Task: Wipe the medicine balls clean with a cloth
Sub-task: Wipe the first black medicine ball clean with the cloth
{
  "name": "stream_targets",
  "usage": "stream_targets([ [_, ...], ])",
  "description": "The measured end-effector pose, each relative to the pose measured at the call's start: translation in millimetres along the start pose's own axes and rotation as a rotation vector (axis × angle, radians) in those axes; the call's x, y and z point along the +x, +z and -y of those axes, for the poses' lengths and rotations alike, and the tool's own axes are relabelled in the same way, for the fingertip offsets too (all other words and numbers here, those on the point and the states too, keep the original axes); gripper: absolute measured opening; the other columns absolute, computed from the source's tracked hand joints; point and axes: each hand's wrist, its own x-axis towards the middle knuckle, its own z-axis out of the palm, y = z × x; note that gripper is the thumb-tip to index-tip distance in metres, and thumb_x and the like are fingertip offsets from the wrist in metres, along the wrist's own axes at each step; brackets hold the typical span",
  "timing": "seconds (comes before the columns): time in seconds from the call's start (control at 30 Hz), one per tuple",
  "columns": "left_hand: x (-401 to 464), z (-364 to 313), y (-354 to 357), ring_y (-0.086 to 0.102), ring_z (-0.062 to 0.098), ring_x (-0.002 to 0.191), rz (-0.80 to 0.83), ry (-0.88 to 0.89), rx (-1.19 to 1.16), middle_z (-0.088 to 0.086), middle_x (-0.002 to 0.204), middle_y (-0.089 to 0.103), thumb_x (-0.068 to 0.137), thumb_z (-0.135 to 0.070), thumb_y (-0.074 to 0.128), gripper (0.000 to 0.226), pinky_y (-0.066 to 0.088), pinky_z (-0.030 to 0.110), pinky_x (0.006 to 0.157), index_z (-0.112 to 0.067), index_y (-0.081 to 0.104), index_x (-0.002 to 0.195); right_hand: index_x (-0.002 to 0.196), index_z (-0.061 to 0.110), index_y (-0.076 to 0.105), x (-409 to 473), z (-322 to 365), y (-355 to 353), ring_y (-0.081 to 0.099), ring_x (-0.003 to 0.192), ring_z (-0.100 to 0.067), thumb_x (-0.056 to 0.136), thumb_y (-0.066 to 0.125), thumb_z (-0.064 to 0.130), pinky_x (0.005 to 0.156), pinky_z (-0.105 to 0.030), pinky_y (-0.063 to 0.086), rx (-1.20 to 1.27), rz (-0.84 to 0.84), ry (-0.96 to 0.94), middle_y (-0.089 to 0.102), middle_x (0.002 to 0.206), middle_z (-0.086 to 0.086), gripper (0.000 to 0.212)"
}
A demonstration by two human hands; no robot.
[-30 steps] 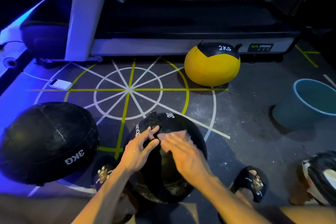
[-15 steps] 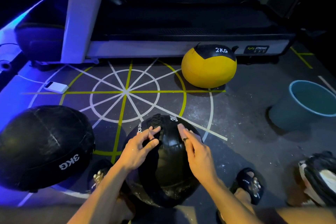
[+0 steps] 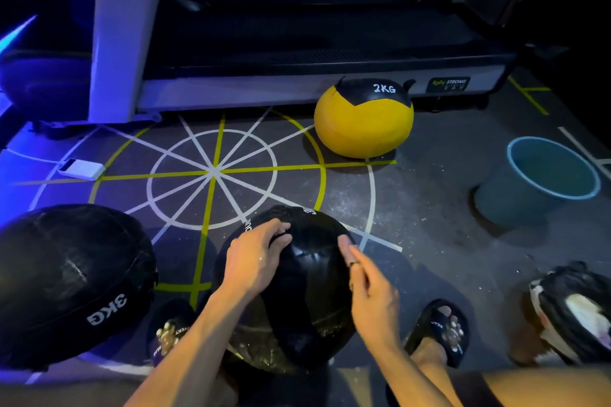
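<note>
Lower centre of frame: black medicine ball on the floor, between two sandalled feet, directly under both hands. Left hand on ball's upper left, fingers curled over the top seam, gripping. Right hand at upper right edge, fingers extended along the curve, ring visible; blurred, so actual contact uncertain. No cloth discernible in either hand. Round, so no long axis; left hand nearer the crown. Second black ball lower left, just beside. Yellow ball upper centre, well apart. Teal bucket right.
</note>
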Motion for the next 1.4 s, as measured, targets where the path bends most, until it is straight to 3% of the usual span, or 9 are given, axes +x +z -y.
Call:
stream_targets([
  [0.13,17,-36,10,0.068,0.015,0.097,-0.042,0.076,0.015,-0.026,0.11,0.071,0.1,-0.04,0.061,0.011,0.05,0.038,0.078,-0.03,0.061,0.096,0.127,0.042,0.068,24,-18,-41,0.061,0.066,0.004,0.107,0.051,0.025,0.062,-0.01,0.044,0.077,-0.229,0.163,0.071,0.083,0.017,0.031],
  [0.23,9,-49,9,0.068,0.007,0.091,-0.056,0.122,-0.033,-0.029,0.108,0.071,0.099,-0.038,0.064,0.016,0.053,0.037,0.076,-0.038,0.055,0.086,0.134,0.031,0.067,31,-34,-54,0.064,0.1,0.01,0.107,0.05,0.028,0.085,-0.013,0.045,0.056,-0.271,0.202,0.074,0.11,0.016,0.032],
  [0.37,-10,-27,0,0.062,-0.006,0.117,0.014,0.147,-0.292,-0.029,0.116,0.071,0.098,-0.029,0.067,0.014,0.05,0.021,0.095,-0.033,0.058,0.087,0.134,0.04,0.062,22,-31,-46,0.047,0.109,0.03,0.107,0.049,0.019,0.102,-0.011,0.04,0.032,-0.197,0.147,0.058,0.122,0.042,0.036],
  [0.43,-17,-5,-4,0.057,-0.005,0.127,0.125,0.128,-0.32,-0.029,0.122,0.069,0.098,-0.027,0.065,0.015,0.049,0.03,0.105,-0.016,0.06,0.089,0.136,0.035,0.063,16,-29,-37,0.047,0.111,0.027,0.105,0.052,0.016,0.096,0.001,0.035,-0.013,-0.174,0.104,0.061,0.13,0.026,0.037],
  [0.67,-31,28,-16,0.058,-0.004,0.12,0.129,-0.025,-0.373,-0.028,0.131,0.062,0.098,-0.04,0.063,0.018,0.05,0.042,0.104,-0.025,0.064,0.108,0.147,0.029,0.054,-21,-33,9,0.036,0.149,-0.01,0.106,0.052,0.021,0.118,-0.036,0.04,-0.026,-0.028,-0.191,0.045,0.155,0.022,0.043],
  [0.8,-30,33,-14,0.042,0.001,0.133,0.119,-0.042,-0.133,-0.027,0.149,0.042,0.089,-0.073,0.056,0.064,0.036,0.03,0.105,-0.042,0.048,0.144,0.154,0.03,0.043,-39,-22,27,0.025,0.154,-0.009,0.105,0.049,0.021,0.123,-0.028,0.026,-0.199,0.101,-0.354,0.032,0.162,0.023,0.049],
  [1.0,-49,65,-9,0.03,-0.004,0.142,0.073,-0.069,-0.206,-0.035,0.153,0.034,0.077,-0.082,0.058,0.076,0.027,0.027,0.112,-0.048,0.047,0.144,0.158,0.022,0.036,-42,-24,22,0.019,0.156,-0.014,0.104,0.046,0.023,0.126,-0.033,0.019,-0.511,0.35,-0.761,0.028,0.167,0.007,0.055],
  [1.23,-48,63,-12,0.028,-0.005,0.138,0.082,-0.08,-0.236,-0.04,0.147,0.031,0.08,-0.076,0.066,0.068,0.027,0.032,0.112,-0.051,0.047,0.139,0.154,0.037,0.037,23,-28,28,0.024,0.151,0.001,0.11,0.031,0.037,0.122,-0.042,0.033,-0.196,0.161,-0.168,0.035,0.158,0.024,0.045],
  [1.4,-46,73,-15,0.028,-0.003,0.141,0.08,-0.096,-0.264,-0.04,0.149,0.03,0.071,-0.088,0.056,0.077,0.026,0.033,0.113,-0.052,0.045,0.139,0.155,0.024,0.04,-30,-12,44,0.023,0.154,-0.007,0.107,0.038,0.024,0.126,-0.032,0.022,-0.357,0.254,-0.483,0.037,0.161,0.008,0.048],
])
